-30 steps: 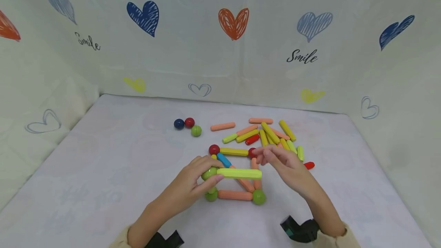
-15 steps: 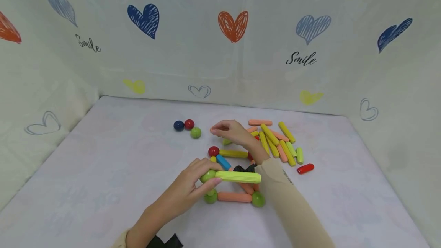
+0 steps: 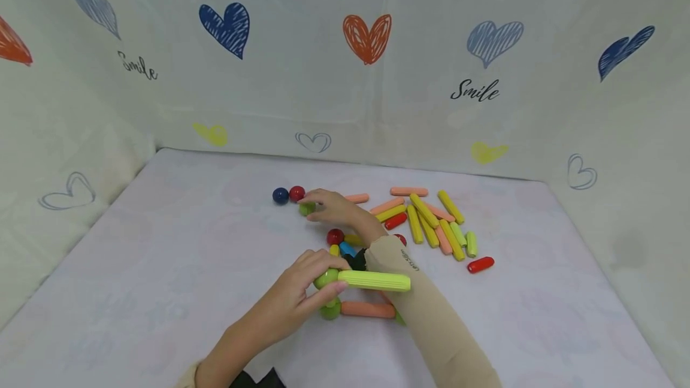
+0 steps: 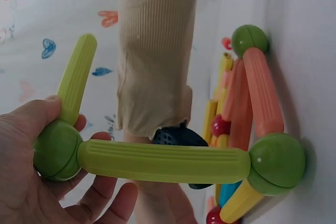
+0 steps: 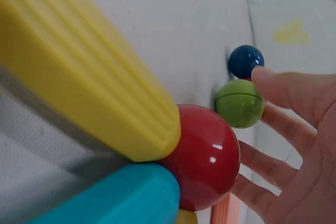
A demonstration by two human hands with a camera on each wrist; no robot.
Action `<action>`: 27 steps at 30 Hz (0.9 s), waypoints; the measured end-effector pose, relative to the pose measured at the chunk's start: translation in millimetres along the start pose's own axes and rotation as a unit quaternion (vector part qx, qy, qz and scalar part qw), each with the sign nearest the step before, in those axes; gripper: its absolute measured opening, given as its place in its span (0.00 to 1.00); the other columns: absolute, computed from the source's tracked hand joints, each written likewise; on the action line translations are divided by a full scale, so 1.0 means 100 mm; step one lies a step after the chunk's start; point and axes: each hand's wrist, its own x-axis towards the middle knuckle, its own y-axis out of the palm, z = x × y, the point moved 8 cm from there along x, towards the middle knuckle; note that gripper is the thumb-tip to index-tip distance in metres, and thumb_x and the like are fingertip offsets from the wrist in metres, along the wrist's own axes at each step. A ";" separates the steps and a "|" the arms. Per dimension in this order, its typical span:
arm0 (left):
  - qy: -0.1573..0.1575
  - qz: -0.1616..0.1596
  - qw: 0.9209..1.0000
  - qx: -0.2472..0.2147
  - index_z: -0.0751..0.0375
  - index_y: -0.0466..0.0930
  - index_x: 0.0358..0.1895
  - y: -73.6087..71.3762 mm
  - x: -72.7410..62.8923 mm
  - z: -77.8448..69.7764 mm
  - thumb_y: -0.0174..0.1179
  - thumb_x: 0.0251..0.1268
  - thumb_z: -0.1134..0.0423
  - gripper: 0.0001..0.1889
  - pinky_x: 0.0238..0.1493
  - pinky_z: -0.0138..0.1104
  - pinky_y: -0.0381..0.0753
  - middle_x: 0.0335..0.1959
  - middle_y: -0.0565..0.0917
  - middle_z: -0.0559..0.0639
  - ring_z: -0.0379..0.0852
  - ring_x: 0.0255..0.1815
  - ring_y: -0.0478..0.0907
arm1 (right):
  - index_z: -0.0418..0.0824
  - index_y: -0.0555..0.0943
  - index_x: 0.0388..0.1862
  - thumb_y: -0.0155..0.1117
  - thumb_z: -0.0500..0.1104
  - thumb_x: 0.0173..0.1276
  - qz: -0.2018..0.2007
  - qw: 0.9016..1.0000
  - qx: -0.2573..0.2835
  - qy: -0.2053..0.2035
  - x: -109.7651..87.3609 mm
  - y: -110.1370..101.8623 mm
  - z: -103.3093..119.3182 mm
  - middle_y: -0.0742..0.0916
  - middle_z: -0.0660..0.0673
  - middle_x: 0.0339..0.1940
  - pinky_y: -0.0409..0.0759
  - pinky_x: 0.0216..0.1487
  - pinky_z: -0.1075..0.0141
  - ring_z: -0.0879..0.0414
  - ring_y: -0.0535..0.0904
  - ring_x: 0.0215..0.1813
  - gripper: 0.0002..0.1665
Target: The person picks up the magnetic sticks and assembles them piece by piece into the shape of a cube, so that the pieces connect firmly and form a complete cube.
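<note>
My left hand (image 3: pixel 302 289) grips a green ball (image 4: pixel 58 150) between thumb and fingers. From this ball a lime-green ribbed stick (image 3: pixel 374 281) juts out to the right. A second lime stick (image 4: pixel 165 161) runs down to another green ball (image 4: pixel 276 163) at the corner of a frame on the table. The frame joins salmon sticks (image 3: pixel 368 309), a blue stick (image 5: pixel 115 198), a yellow stick (image 5: pixel 89 66) and a red ball (image 5: pixel 202 156). My right hand (image 3: pixel 336 209) reaches across to a loose green ball (image 5: pixel 240 103), its spread fingers and thumb right at the ball.
A dark blue ball (image 3: pixel 280 196) and a red ball (image 3: pixel 297 194) sit beside the loose green one. Several yellow, salmon, lime and red sticks (image 3: pixel 424 211) lie heaped at the back right. My right sleeve (image 3: pixel 431 310) crosses over the frame.
My right hand has moved from the frame's back right corner, past a salmon stick, leftward to the loose green ball. My left hand has stayed nearly still, holding its ball.
</note>
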 end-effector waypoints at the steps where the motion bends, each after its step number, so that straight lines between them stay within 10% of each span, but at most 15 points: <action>1: 0.000 0.001 1.000 0.000 0.43 0.75 0.46 0.00 0.00 0.00 0.51 0.68 0.48 0.10 0.40 0.32 0.73 0.40 0.76 0.34 0.38 0.42 0.66 | 0.45 0.74 0.61 0.56 0.40 0.68 -0.004 1.000 -0.011 0.003 0.00 -0.01 0.01 0.73 0.47 0.65 0.64 0.67 0.59 0.52 0.66 0.65 0.22; 15: 0.016 -0.005 1.000 -0.009 0.44 0.75 0.46 0.00 -0.01 -0.02 0.51 0.68 0.51 0.09 0.40 0.30 0.71 0.38 0.76 0.35 0.38 0.42 0.66 | 0.53 0.74 0.54 0.62 0.47 0.65 -0.016 0.995 -0.001 0.095 -0.07 -0.01 -0.18 0.79 0.47 0.47 0.76 0.46 0.64 0.53 0.73 0.46 0.18; 27: -0.019 0.001 1.000 0.002 0.44 0.76 0.47 0.02 0.01 0.01 0.50 0.67 0.45 0.13 0.39 0.32 0.73 0.41 0.76 0.33 0.38 0.41 0.66 | 0.44 0.73 0.53 0.60 0.49 0.66 -0.111 0.990 0.088 -0.012 -0.77 -0.55 -0.07 0.81 0.45 0.40 0.78 0.40 0.61 0.49 0.75 0.41 0.20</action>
